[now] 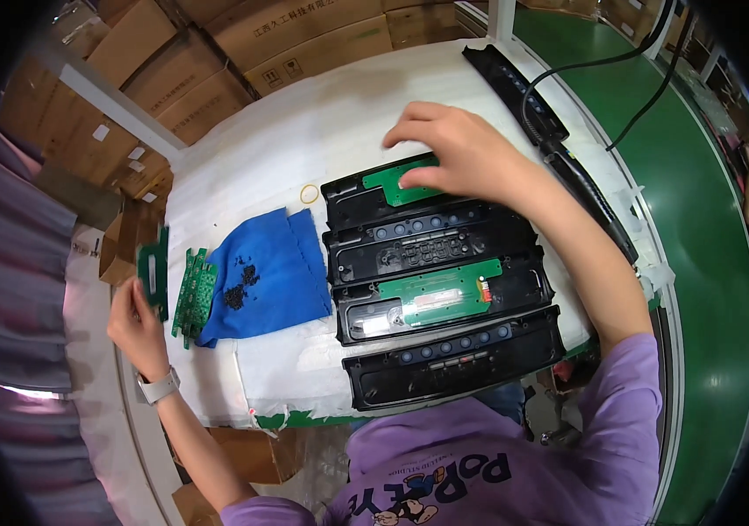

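Observation:
At the table's left edge, my left hand (pixel 136 326) pinches a dark green circuit board (pixel 151 270), held upright and a little blurred. Beside it lies a row of green circuit boards (pixel 190 298), tightly packed. My right hand (pixel 467 156), thumb and fingers apart, is over the farthest black plastic panel (pixel 346 210). A green circuit board (pixel 385 184) sits in that panel, partly covered by the hand; whether the thumb touches it, I cannot tell. Nearer, another black panel (pixel 357 329) has a green board (pixel 436 296) in it. Two panels, the second (pixel 361 260) and the nearest (pixel 392 383), show buttons.
Small black screws (pixel 238 291) are heaped on a blue cloth (pixel 282 298). A yellow ring (pixel 309 194) lies beyond it. On the right are a black electric screwdriver (pixel 591 197) with a cable and another black panel (pixel 515 92). Cardboard boxes (pixel 304 44) stand behind the table.

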Motion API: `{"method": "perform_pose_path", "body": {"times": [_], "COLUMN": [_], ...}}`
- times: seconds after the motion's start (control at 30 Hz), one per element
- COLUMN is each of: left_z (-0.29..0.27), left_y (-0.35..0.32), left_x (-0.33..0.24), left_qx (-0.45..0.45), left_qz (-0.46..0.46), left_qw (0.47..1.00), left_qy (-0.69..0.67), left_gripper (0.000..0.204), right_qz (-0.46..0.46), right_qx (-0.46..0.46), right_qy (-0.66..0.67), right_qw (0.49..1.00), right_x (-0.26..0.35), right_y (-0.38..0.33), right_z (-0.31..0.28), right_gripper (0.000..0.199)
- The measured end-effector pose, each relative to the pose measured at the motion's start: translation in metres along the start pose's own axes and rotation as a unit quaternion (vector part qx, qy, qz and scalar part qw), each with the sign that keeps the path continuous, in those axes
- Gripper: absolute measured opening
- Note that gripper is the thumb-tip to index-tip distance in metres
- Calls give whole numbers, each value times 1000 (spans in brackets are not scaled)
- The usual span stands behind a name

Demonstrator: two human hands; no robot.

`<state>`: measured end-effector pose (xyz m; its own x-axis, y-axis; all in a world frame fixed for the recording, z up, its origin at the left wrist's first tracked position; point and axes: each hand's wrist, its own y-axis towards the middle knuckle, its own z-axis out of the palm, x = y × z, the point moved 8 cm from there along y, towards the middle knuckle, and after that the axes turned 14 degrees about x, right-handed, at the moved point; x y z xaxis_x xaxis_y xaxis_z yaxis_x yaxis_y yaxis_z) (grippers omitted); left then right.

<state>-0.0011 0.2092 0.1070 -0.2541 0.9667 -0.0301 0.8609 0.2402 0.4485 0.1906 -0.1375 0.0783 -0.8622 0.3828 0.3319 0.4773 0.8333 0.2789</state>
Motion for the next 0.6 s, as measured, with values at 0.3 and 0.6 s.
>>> {"method": "perform_pose_path", "body": {"times": [0.3, 0.6], "left_z": [31, 59], "left_y": [41, 28], "left_x": [-213, -263], "left_qx": [111, 209], "left_qz": [82, 218], "left_qw": [786, 741], "left_qy": [-603, -600], "left_gripper": [18, 42], "right_qz": [-63, 83], "right_qx": [-128, -103], "right_qy": [222, 412], "right_qw": [965, 902], "right_x": [79, 11], "right_y": [-14, -21], "right_z": [-16, 6], "right_gripper": [43, 31]}}
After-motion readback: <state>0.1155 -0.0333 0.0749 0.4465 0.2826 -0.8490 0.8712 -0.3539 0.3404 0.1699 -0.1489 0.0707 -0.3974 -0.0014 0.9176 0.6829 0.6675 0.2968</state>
